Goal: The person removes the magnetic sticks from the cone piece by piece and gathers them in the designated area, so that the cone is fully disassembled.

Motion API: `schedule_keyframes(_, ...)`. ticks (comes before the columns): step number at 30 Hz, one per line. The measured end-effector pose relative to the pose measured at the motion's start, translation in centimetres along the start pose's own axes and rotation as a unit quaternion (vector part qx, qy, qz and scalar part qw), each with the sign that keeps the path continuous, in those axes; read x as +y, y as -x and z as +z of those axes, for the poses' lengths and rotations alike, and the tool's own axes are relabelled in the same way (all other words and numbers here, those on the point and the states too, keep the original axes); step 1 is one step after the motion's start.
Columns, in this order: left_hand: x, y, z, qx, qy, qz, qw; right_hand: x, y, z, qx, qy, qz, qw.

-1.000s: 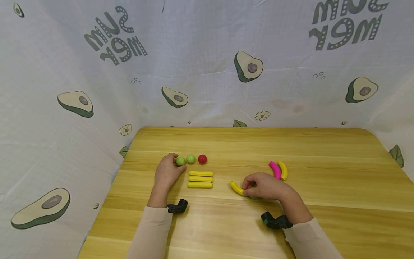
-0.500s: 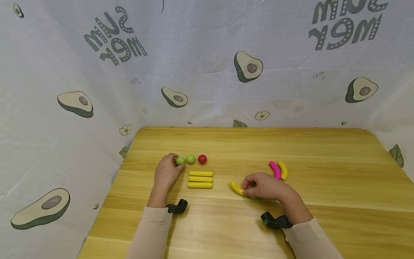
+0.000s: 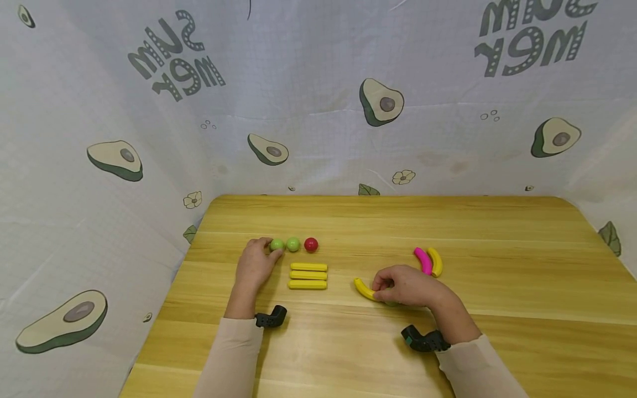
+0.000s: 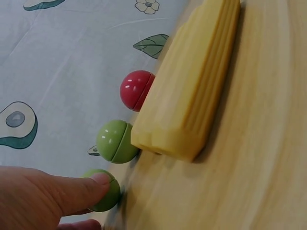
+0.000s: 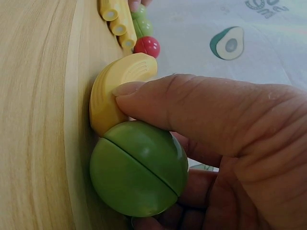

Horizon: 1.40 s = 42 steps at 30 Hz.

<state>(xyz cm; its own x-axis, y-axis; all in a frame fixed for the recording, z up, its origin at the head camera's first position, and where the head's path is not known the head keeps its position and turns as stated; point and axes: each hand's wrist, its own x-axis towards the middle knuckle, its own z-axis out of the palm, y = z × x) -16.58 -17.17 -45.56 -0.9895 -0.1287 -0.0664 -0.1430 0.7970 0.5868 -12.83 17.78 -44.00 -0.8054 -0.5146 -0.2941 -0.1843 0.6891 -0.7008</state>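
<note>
My left hand (image 3: pixel 254 266) has its thumb and fingers around the leftmost glossy green ball (image 4: pixel 111 196), pinching it. A second green ball (image 3: pixel 293 244) and a red ball (image 3: pixel 311 245) line up to its right. My right hand (image 3: pixel 409 286) pinches one end of a yellow banana-shaped piece (image 5: pixel 108 96), its thumb pressed on the piece's side. Another green ball (image 5: pixel 136 170), with a seam around it, lies against that piece under the hand. It is mostly hidden in the head view. Three yellow ridged sticks (image 3: pixel 308 275) lie parallel below the row of balls.
A pink curved piece (image 3: pixel 423 260) and another yellow curved piece (image 3: pixel 435 262) lie side by side beyond my right hand. Everything rests on a wooden table (image 3: pixel 343 354). A white cloth with avocado prints (image 3: pixel 318 99) hangs behind the table's far edge.
The leftmost green ball has shifted slightly away from me, into line with the other two. My left hand has edged a little left and forward with it. My right hand stays in place.
</note>
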Motion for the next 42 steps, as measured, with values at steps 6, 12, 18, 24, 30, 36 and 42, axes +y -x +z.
schedule_keyframes(6, -0.29, -0.08, -0.20, -0.012, -0.004, -0.003, 0.9999, -0.02, 0.05, 0.04, -0.001, -0.002, 0.002, 1.0000)
schedule_keyframes(12, -0.25, 0.01, -0.14, 0.000, -0.005, 0.021, 0.9998, 0.05, 0.07, 0.10, -0.001, -0.002, 0.004, 1.0000)
schedule_keyframes(18, -0.09, -0.02, -0.17, 0.006, -0.005, 0.035, 0.9994, 0.08, 0.05, 0.12, 0.000, -0.004, 0.006, 1.0000)
schedule_keyframes(24, -0.06, -0.11, -0.02, 0.005, -0.002, 0.029, 0.9996, 0.03, -0.05, 0.08, 0.000, -0.003, 0.010, 0.9999)
schedule_keyframes(30, -0.12, -0.10, 0.07, 0.009, -0.001, 0.029, 0.9995, 0.00, -0.06, 0.07, 0.000, -0.006, 0.012, 0.9999)
schedule_keyframes(36, -0.26, -0.11, 0.04, 0.008, 0.009, 0.025, 0.9996, 0.06, -0.08, 0.04, 0.000, -0.004, 0.006, 1.0000)
schedule_keyframes(42, -0.48, -0.34, 0.04, 0.006, 0.013, 0.020, 0.9997, 0.03, -0.10, -0.02, 0.000, -0.005, 0.004, 1.0000)
